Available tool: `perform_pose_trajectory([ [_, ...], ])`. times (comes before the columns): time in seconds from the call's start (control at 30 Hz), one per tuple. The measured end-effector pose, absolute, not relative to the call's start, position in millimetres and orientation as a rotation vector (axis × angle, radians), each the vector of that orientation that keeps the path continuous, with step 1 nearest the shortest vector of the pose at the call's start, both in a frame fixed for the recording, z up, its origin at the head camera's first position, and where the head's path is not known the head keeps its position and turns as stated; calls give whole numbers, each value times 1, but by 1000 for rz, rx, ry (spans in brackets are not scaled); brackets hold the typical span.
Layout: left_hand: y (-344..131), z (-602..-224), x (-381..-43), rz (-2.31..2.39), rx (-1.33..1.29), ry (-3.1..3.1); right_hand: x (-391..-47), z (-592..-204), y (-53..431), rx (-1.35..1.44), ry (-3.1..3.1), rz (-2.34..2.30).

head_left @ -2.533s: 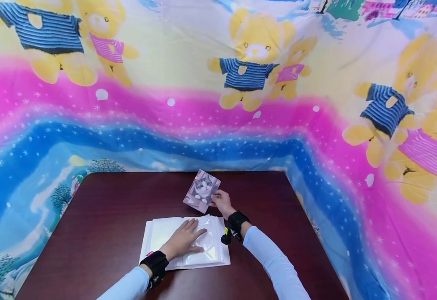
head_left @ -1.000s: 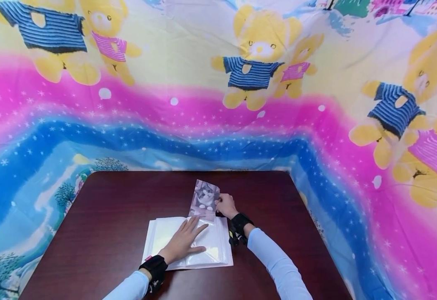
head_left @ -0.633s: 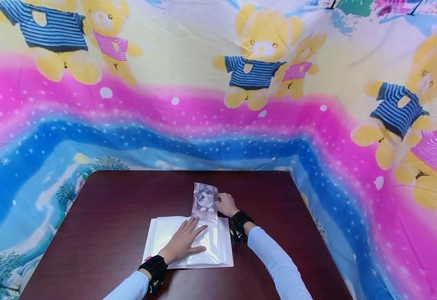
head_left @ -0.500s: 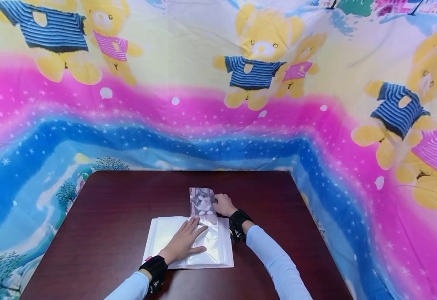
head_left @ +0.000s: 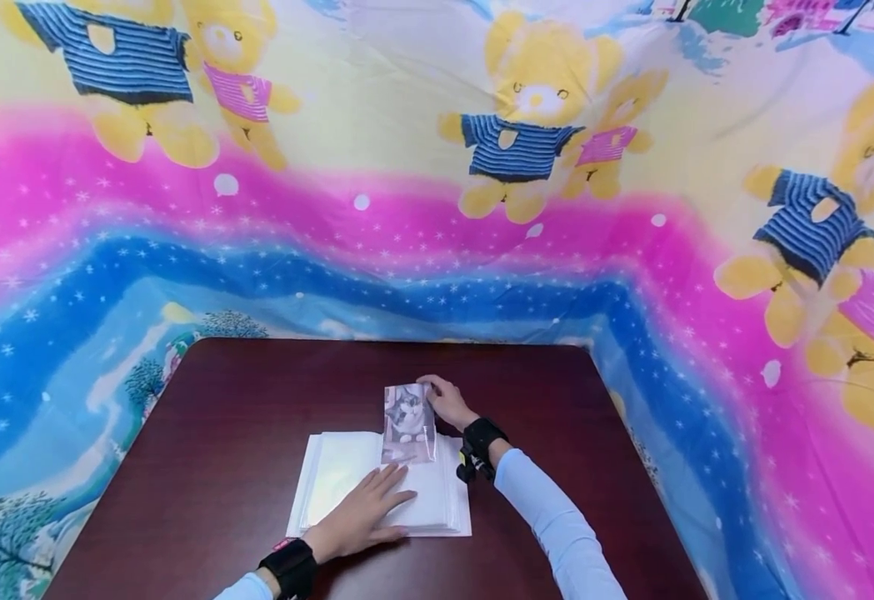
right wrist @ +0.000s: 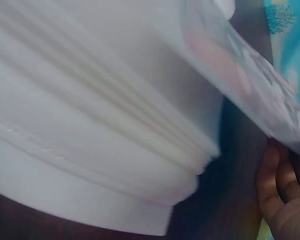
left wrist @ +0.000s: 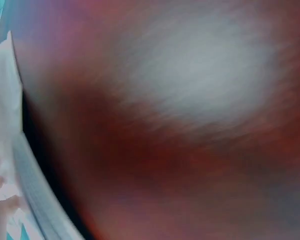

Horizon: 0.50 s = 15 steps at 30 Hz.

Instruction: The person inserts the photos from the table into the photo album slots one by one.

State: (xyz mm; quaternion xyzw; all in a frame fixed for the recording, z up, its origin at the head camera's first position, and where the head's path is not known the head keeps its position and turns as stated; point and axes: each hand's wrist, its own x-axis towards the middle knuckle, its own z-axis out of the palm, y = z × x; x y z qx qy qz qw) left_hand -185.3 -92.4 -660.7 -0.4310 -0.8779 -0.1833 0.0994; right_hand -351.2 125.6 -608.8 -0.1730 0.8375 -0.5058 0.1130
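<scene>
An open photo album (head_left: pixel 342 471) with white pages and clear sleeves lies on the table. A cat photo (head_left: pixel 408 417) stands out past its far edge, and the lower part overlaps the right page. Clear film shows along the photo's right side. My right hand (head_left: pixel 449 404) pinches the photo's upper right corner; in the right wrist view the fingers (right wrist: pixel 269 172) are at the tilted photo's (right wrist: pixel 245 75) edge. My left hand (head_left: pixel 362 512) rests on the album with fingers spread, fingertips just below the photo. The left wrist view is mostly blurred tabletop beside the album's edge (left wrist: pixel 5 100).
The dark red wooden table (head_left: pixel 242 433) extends on all sides of the album. Behind it hangs a curtain (head_left: pixel 407 217) printed with teddy bears. Each wrist wears a black strap (head_left: pixel 292 568), and a small black device hangs by the right one.
The photo has straightened and come down over the right page. My right hand has shifted up to its top corner. My left hand has slid toward the album's near edge.
</scene>
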Motion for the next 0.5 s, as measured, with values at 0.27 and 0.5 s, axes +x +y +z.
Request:
perform_pose_trajectory([
  [0.27,-92,-671,-177,-655,-1240,-2376,-335,-625,140,-436,2295,-1366],
  [0.5,-88,-676,-178,-675,-1224,-2297,-323,-627,144,-494,2316,-1284],
])
